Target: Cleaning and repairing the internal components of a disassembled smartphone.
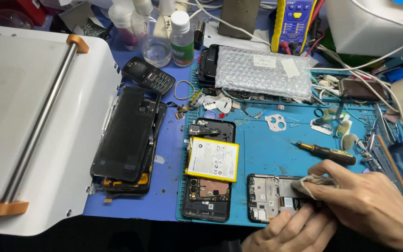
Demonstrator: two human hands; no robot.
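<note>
A person's two bare hands work at the lower right corner of a blue repair mat [267,144]. The right hand [369,200] pinches a small crumpled whitish cloth [314,182] and presses it onto an opened phone frame [271,196]. The frame lies flat, a dark rectangle with silvery metal plates and small circuit parts showing inside; its right end is hidden under the cloth and fingers. The left hand [290,231] rests curled against the frame's lower edge, seemingly steadying it, though its grip is partly out of view. Just left lies another opened phone [209,170] with a white, yellow-edged battery [212,159]. A screwdriver [325,151] lies just above the right hand.
</note>
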